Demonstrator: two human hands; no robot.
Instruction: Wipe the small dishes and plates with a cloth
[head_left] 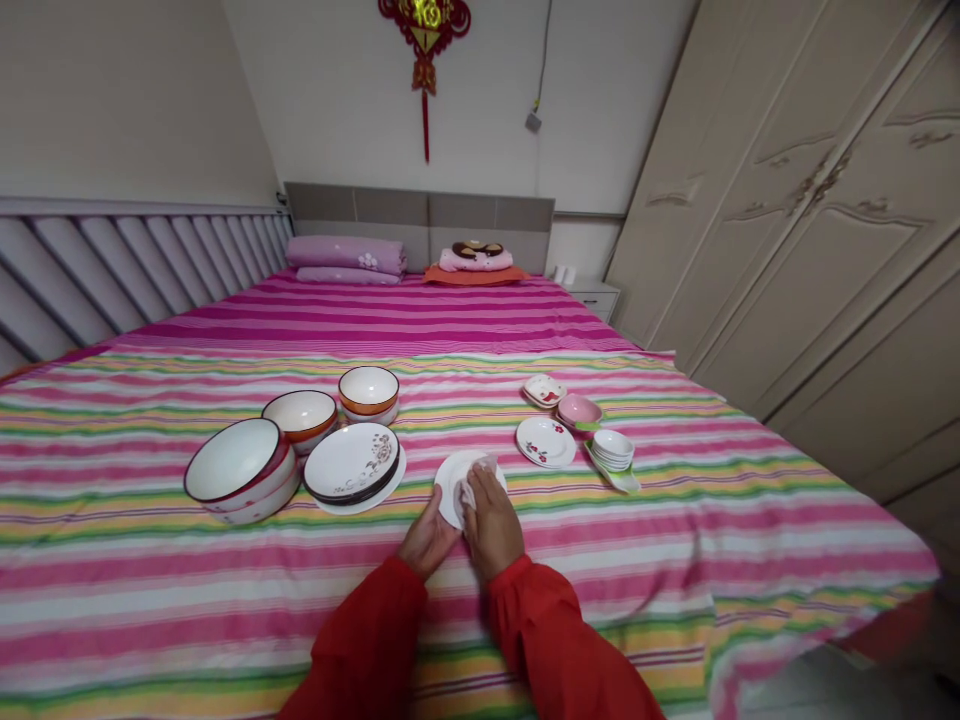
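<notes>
A small white plate [450, 472] is held just above the striped sheet, tilted a little. My left hand [430, 535] grips its lower left edge, thumb on the rim. With my right hand [495, 522] I press a crumpled pale cloth [466, 492] against the plate's face; the fingers are bent over the cloth and hide part of it. To the left, nearest my left hand, lies a stack of dark-edged plates [352, 462] with a brown flower print. Right of my hands are white plates with red flowers [546, 442].
Large red-rimmed bowls [244, 470] and orange-banded bowls [300, 415] stand at the left. A pink bowl [579, 410], a square dish [544, 390] and small stacked white bowls [613, 448] are at the right. Folded bedding [345, 255] lies by the headboard [390, 207].
</notes>
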